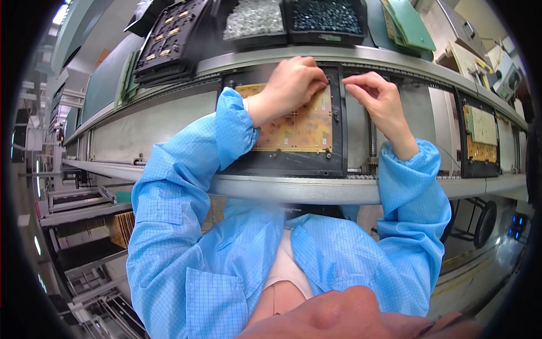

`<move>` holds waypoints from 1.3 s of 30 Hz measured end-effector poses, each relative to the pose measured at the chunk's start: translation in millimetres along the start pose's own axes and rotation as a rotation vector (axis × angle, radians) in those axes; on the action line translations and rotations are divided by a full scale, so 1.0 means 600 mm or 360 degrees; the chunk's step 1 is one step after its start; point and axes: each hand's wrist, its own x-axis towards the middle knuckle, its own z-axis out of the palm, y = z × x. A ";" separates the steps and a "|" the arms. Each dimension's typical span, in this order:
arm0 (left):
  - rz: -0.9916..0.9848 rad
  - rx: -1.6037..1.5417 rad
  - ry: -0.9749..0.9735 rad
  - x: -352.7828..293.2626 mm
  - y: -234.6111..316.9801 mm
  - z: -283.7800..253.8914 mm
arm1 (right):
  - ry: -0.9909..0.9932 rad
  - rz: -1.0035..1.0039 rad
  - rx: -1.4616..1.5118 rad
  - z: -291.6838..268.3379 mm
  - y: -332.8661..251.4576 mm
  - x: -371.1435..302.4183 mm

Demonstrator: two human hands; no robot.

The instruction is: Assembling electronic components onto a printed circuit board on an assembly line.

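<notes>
**Both hands at the top edge of a circuit board on the conveyor line**

The left hand (291, 82) lies curled over the upper right corner of the yellow-tan printed circuit board (299, 127), fingers bent down onto the board's top edge; whether anything is pinched in its grip cannot be told. The board sits directly beneath that hand, flat inside a black rectangular carrier frame (337, 152), which rests between the grey metal rails of the conveyor (316, 189).

The right hand (379, 96) is just beside the left, over the frame's right upper corner. Its thumb and forefinger are drawn together in a narrow pinch; what they hold, if anything, is too small to make out.

Beyond both hands, on the shelf above the conveyor, stand a black tray of pale small parts (254, 20) and a black tray of dark small parts (324, 17). Further to the left of the left hand lies a stack of black slotted trays (172, 37). Well to the right of the right hand a second black carrier with a board (481, 138) sits on the same line. Light-blue checked sleeves (186, 186) cover both forearms.
</notes>
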 end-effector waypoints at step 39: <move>-0.0375 -0.0382 0.0501 0.076 -0.136 -0.095 | -0.0005 0.0118 -0.0481 0.026 0.025 -0.025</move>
